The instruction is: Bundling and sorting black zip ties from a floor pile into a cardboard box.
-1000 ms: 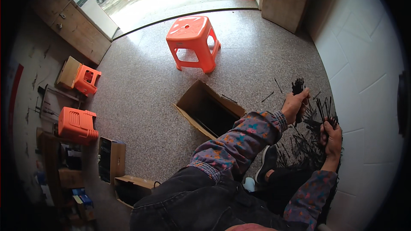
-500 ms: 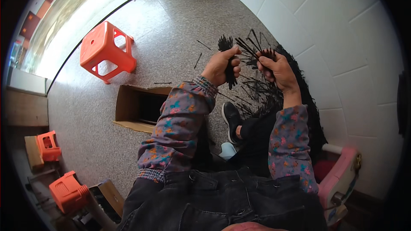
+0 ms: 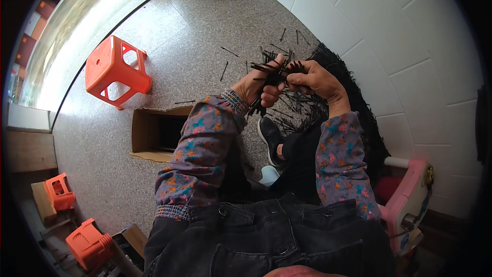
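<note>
Left hand [image 3: 250, 87]: fingers curled closed round a bundle [image 3: 254, 106] of black sticks, ends protruding from the fist. Right hand [image 3: 322, 81]: thumb and fingers closed on further sticks [image 3: 294, 66], just beside the bundle; whether the two lots touch cannot be told. Below is a dark shoe [image 3: 270, 136]. Loose sticks lie on the floor [image 3: 102, 154]; a black heap [image 3: 353, 90] runs along the wall [image 3: 405, 87]. An open box [image 3: 148, 155] sits left, partly behind the sleeve [image 3: 197, 141]. Farther off stands an orange stool [image 3: 105, 66].
</note>
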`<state>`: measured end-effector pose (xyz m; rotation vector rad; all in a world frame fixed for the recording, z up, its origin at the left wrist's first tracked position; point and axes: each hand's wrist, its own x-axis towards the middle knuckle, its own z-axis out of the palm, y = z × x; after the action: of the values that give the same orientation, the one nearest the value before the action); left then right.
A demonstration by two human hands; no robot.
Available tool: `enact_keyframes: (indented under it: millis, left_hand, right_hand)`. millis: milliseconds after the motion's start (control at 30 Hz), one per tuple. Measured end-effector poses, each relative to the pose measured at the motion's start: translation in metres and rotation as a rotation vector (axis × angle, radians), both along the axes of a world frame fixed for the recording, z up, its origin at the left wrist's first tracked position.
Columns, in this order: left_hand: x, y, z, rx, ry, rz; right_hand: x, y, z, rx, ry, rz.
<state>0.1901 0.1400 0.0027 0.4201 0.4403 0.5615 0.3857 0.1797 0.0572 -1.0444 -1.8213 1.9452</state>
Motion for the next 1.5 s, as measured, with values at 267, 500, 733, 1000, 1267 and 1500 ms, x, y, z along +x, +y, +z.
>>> enact_keyframes:
  millis: [267,500,733,1000,1267,1500]
  left_hand:
    - [0.003,-0.002,0.005,-0.073,-0.017,-0.064]
    - [-0.006,-0.003,0.007,-0.020,0.158,0.010]
    - [-0.004,-0.003,0.011,0.077,0.143,0.171]
    - [0.001,0.002,0.003,0.134,0.120,0.348]
    - [0.016,0.000,-0.001,0.157,0.216,0.333]
    - [0.016,-0.003,0.005,0.112,0.090,0.237]
  right_hand:
    - [0.004,0.000,0.002,-0.057,-0.005,0.040]
    - [0.010,0.005,-0.001,-0.010,-0.009,-0.086]
    - [0.033,0.026,-0.015,-0.126,0.226,-0.533]
    - [0.006,0.025,-0.030,-0.456,0.570,-0.509]
    - [-0.026,0.013,-0.037,-0.333,0.563,-0.789]
    - [-0.024,0.010,-0.030,-0.069,0.293,-0.662]
